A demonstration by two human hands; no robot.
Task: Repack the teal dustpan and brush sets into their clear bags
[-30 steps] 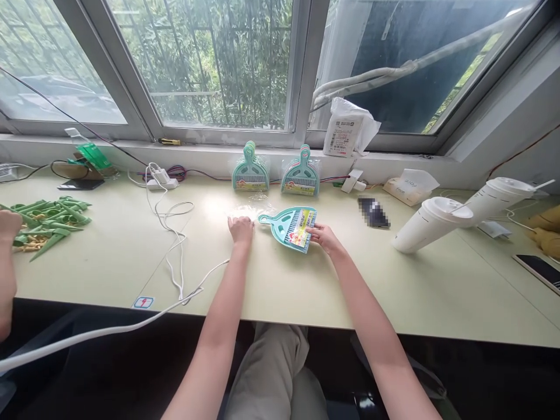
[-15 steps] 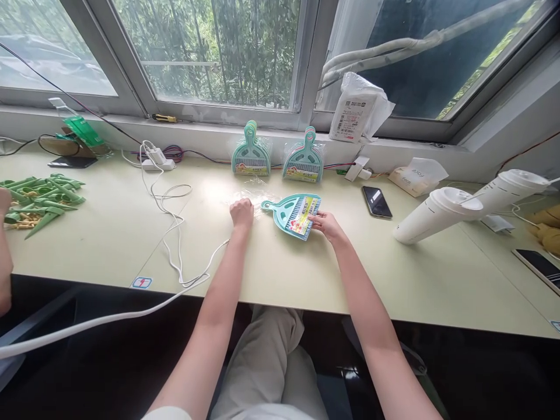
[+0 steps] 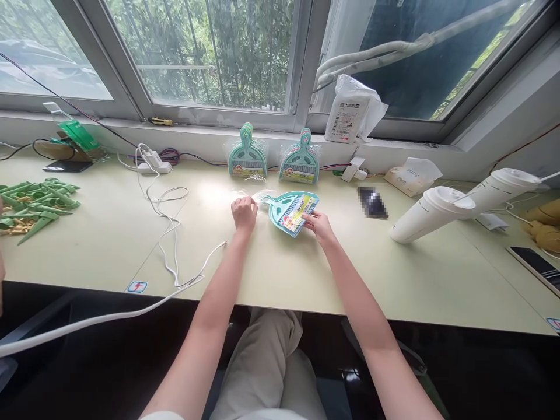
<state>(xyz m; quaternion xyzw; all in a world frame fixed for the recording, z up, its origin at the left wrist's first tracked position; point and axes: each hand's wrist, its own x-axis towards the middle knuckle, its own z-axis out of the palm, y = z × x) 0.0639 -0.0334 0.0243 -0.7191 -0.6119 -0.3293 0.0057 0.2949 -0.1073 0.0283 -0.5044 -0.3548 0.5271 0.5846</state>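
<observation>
Head view: a pale green table point(image 3: 306, 280) runs under the window, with two white cups point(image 3: 459, 207) lying at the right. Mid-table lies a teal dustpan set point(image 3: 289, 213); the right hand point(image 3: 319, 224) pinches its wide edge to steady it. The left hand point(image 3: 244, 211), fingers curled, grips clear wrapping point(image 3: 258, 197) by the handle.

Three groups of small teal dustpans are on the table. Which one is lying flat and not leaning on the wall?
The single dustpan under the right hand lies flat on the table. The two bagged stacks behind it stand upright against the wall.
</observation>
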